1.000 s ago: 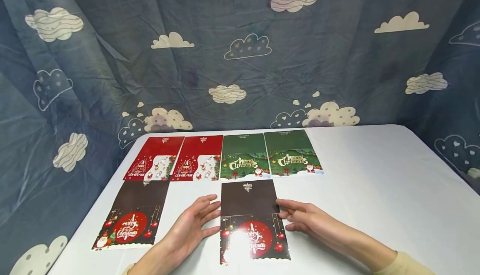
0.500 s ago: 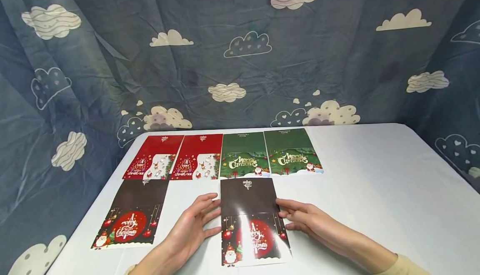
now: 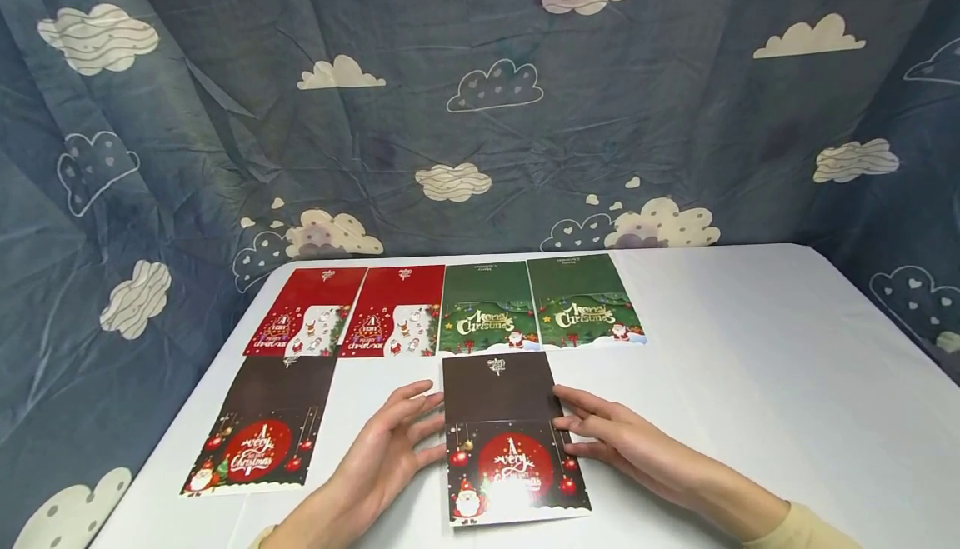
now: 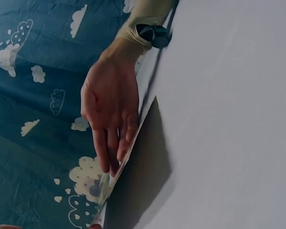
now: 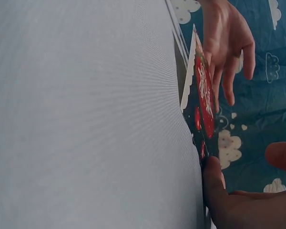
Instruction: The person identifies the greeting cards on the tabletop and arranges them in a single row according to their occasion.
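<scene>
A dark brown Christmas card point(image 3: 498, 416), opened out flat with a red circle and a small Santa printed on its lower half, lies between the two hands. In both wrist views its near part stands tilted up off the white cloth. The left hand point(image 3: 386, 457) is at the card's left edge, its fingers fairly straight and spread. On the opposite side, fingertips of the right hand point(image 3: 630, 445) touch the right edge. The right wrist view shows a digit point(image 5: 213, 179) of the right hand against the card; the palm of the left hand point(image 5: 226, 38) faces it from across.
A matching brown card point(image 3: 258, 432) lies at the left. Behind are two red cards point(image 3: 307, 307) point(image 3: 397, 299) and two green cards point(image 3: 487, 286) point(image 3: 577, 278) in a row. White cloth covers the table point(image 3: 765, 366); a cloud-printed curtain point(image 3: 637, 132) hangs behind.
The brown card between the hands has shifted slightly to the right at its near end, and its glare has moved. The right hand's fingers have spread a little; the left hand has barely moved.
</scene>
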A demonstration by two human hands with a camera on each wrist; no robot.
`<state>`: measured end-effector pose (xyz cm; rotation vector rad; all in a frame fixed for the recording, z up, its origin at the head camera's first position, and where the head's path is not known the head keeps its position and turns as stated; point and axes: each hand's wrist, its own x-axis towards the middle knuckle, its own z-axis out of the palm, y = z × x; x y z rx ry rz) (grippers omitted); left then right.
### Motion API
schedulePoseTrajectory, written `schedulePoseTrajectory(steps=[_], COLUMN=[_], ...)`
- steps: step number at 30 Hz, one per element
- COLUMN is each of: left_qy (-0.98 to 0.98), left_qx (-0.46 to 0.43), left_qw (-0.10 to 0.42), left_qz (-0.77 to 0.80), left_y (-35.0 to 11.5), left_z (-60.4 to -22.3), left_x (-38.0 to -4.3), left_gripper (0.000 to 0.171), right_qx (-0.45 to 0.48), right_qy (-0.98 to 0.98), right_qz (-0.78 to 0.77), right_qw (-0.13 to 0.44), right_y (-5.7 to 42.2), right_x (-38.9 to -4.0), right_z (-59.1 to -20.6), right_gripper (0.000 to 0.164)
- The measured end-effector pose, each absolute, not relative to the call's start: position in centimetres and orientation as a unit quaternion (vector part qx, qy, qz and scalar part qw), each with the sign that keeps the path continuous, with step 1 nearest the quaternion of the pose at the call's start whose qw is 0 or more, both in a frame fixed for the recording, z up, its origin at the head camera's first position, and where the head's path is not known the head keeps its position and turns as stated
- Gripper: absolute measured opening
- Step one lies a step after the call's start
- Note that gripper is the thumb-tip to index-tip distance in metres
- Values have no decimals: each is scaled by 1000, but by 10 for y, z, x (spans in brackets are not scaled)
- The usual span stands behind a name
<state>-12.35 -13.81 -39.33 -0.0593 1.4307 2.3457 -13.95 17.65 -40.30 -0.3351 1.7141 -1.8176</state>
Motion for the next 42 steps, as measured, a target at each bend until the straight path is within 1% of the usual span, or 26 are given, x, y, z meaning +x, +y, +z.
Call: schedulePoseTrajectory(steps=[4,7,15,17,22,24,29,37,42], left_qy=[542,569,618,623,623,621,611,607,616], left_qx=[-44,-53,-34,-31,-36,-36,-33,-35,-33], left_qw=[181,183,195,197,200,202,200,198,193], left_qz=[819,800,761,756,755,756,765,769,763], left_y=[-137,-137,-136,-136,-136,-136,-137,-137,-136], left_z=[-400,-405,-410,-411,-415,-415,-416,-418,-416], left_x=[-135,-143,-151,-151,-151,-151,-151,-148,-147], left_gripper=[52,52,55,53,46,44,41,33,34], right_qx=[-133,-133,-131,-130,-136,-138,-136,-136,-113], right_qy=[640,635,639,654,709,719,719,684,680], right_qz=[-691,-694,-692,-683,-647,-641,-641,-671,-685], right_qw=[309,312,310,298,243,230,230,251,235], right_y=[177,177,175,175,181,183,185,185,186], right_x=[-141,-140,-142,-144,-152,-155,-162,-167,-169], right_z=[-403,-404,-404,-403,-400,-399,-400,-406,-405], right_gripper=[65,65,64,64,61,61,61,57,58])
